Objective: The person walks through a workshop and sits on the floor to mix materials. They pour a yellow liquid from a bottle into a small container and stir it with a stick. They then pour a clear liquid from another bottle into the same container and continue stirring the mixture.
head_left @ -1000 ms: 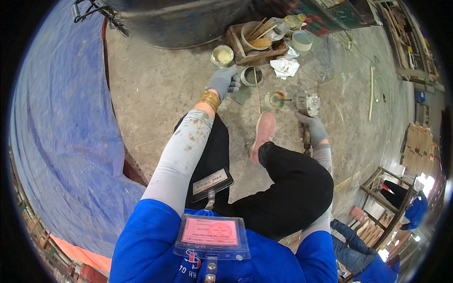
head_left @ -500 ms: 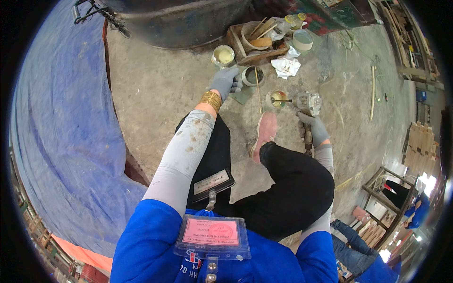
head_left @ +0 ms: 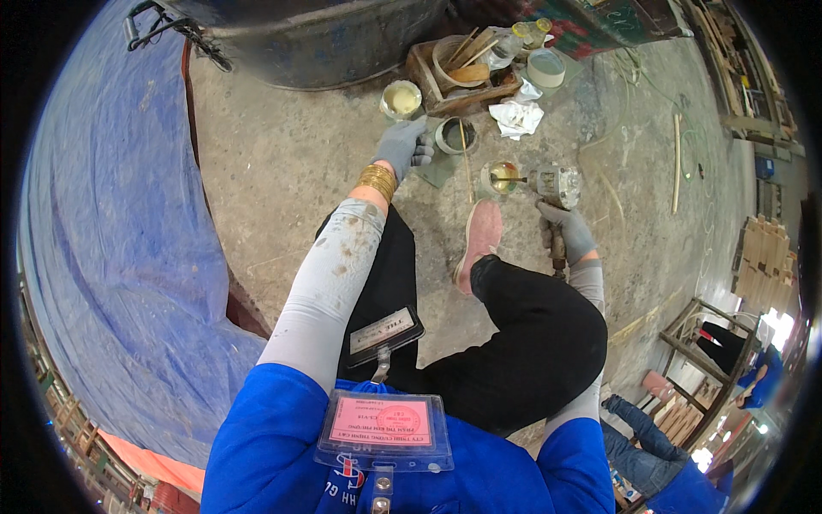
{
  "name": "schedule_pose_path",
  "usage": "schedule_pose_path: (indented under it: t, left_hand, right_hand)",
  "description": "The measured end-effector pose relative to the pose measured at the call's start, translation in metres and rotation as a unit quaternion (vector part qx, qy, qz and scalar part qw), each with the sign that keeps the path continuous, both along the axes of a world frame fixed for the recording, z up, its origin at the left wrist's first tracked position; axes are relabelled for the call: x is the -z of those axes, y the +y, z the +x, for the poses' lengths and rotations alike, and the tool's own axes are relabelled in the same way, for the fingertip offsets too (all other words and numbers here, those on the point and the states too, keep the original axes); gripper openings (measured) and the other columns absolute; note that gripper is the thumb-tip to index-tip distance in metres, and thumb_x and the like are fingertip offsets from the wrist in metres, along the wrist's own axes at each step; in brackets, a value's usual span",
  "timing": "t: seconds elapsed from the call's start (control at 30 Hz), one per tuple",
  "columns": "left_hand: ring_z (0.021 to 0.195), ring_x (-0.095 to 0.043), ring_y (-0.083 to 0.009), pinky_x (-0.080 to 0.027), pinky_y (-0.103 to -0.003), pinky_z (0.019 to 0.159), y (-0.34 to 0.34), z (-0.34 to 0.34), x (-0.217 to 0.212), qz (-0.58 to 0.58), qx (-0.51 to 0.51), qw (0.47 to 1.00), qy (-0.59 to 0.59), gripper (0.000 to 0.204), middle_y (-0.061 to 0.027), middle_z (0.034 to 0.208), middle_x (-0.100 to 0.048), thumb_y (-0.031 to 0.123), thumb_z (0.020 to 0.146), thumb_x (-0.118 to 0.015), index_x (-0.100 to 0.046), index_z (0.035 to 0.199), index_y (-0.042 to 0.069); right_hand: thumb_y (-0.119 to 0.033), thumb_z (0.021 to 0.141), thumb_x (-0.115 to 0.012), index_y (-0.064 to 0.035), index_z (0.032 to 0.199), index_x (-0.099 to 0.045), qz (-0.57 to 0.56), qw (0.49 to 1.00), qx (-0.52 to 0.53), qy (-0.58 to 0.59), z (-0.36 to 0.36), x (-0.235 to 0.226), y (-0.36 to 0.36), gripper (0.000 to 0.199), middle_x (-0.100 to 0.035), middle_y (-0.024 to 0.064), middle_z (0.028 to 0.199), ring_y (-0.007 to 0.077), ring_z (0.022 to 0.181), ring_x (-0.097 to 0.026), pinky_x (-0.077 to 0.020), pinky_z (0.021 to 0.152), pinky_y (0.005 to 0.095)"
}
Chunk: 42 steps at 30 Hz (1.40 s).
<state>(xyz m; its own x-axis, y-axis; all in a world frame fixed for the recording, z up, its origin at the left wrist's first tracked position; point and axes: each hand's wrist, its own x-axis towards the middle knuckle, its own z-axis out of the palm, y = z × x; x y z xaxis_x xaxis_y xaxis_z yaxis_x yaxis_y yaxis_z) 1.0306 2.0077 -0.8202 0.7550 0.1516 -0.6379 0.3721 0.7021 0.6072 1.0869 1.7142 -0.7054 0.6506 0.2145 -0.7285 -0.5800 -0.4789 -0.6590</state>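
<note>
My right hand (head_left: 567, 230), in a grey glove, is closed round the handle of a power drill (head_left: 555, 183) with a grey metal body. The drill lies level, and its thin shaft (head_left: 512, 180) reaches left into a small clear cup (head_left: 495, 187) with yellowish liquid inside. My left hand (head_left: 399, 147), also gloved, has its fingers curled just below a bowl of cream-coloured material (head_left: 402, 100). Whether it grips anything is hidden. Right beside it stands a round pot with dark contents (head_left: 452, 137), and a thin stick (head_left: 466, 158) leans across that pot.
A wooden crate (head_left: 445, 104) with a bucket and sticks stands beyond the pots, near crumpled white paper (head_left: 516, 118) and a round pale tub (head_left: 546, 68). A large dark vat (head_left: 317, 51) is at the back. Blue tarpaulin (head_left: 120, 257) covers the left. Another person (head_left: 659, 454) is at lower right.
The view has shifted slightly, and the floor items sit a little further left. Both hands keep nearly the same pose, with the drill shaft still in the clear cup.
</note>
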Motion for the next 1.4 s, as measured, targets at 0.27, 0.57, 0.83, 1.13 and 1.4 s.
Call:
schedule_pose_path:
  t: [0.27, 0.57, 0.83, 1.13, 1.4]
  left_hand:
    - [0.056, -0.056, -0.0151, -0.047, -0.026, 0.050, 0.008, 0.001, 0.000, 0.015, 0.000, 0.999, 0.042, 0.025, -0.0059, 0.069, -0.056, 0.027, 0.087, -0.051, -0.057, 0.091, 0.003]
    - [0.056, -0.055, -0.0151, -0.048, -0.026, 0.051, 0.007, 0.001, 0.000, 0.002, 0.000, 0.999, 0.039, 0.025, -0.0051, 0.069, -0.056, 0.027, 0.087, -0.051, -0.057, 0.089, 0.003]
    - [0.058, -0.055, -0.0146, -0.048, -0.026, 0.051, 0.007, 0.001, -0.001, -0.001, 0.001, 0.999, 0.041, 0.023, -0.0050, 0.070, -0.057, 0.027, 0.087, -0.052, -0.056, 0.088, 0.004]
    - [0.058, -0.056, -0.0151, -0.048, -0.026, 0.052, 0.006, 0.003, 0.001, -0.009, 0.001, 0.999, 0.034, 0.025, -0.0056, 0.069, -0.057, 0.027, 0.087, -0.051, -0.057, 0.090, 0.003]
    - [0.056, -0.055, -0.0152, -0.048, -0.026, 0.051, 0.009, 0.002, 0.003, -0.002, 0.000, 0.999, 0.039, 0.026, -0.0061, 0.067, -0.057, 0.028, 0.087, -0.052, -0.057, 0.089, 0.003]
  right_hand:
    - [-0.023, 0.078, -0.062, -0.0059, 0.084, -0.058, -0.026, 1.000, -0.002, 0.008, 0.000, -0.003, 0.001, 0.018, -0.050, 0.0019, 0.058, 0.0124, 0.044, -0.047, -0.0369, 0.040, 0.0260]
    - [-0.018, 0.076, -0.065, -0.0047, 0.088, -0.056, 0.010, 1.000, 0.023, 0.007, -0.001, 0.000, 0.002, 0.020, -0.050, 0.0019, 0.058, 0.0129, 0.043, -0.047, -0.0349, 0.038, 0.0268]
    - [-0.018, 0.076, -0.064, -0.0046, 0.085, -0.056, -0.008, 1.000, 0.014, -0.001, -0.002, -0.003, 0.001, 0.018, -0.049, 0.0022, 0.058, 0.0132, 0.043, -0.046, -0.0354, 0.038, 0.0269]
    - [-0.020, 0.078, -0.062, -0.0040, 0.091, -0.057, -0.023, 0.999, -0.018, -0.024, -0.001, 0.001, 0.001, 0.021, -0.050, 0.0020, 0.059, 0.0123, 0.043, -0.046, -0.0362, 0.038, 0.0260]
    - [-0.019, 0.077, -0.062, -0.0042, 0.087, -0.058, -0.020, 1.000, 0.003, -0.011, -0.004, -0.003, 0.004, 0.019, -0.049, 0.0021, 0.057, 0.0127, 0.042, -0.046, -0.0367, 0.038, 0.0268]
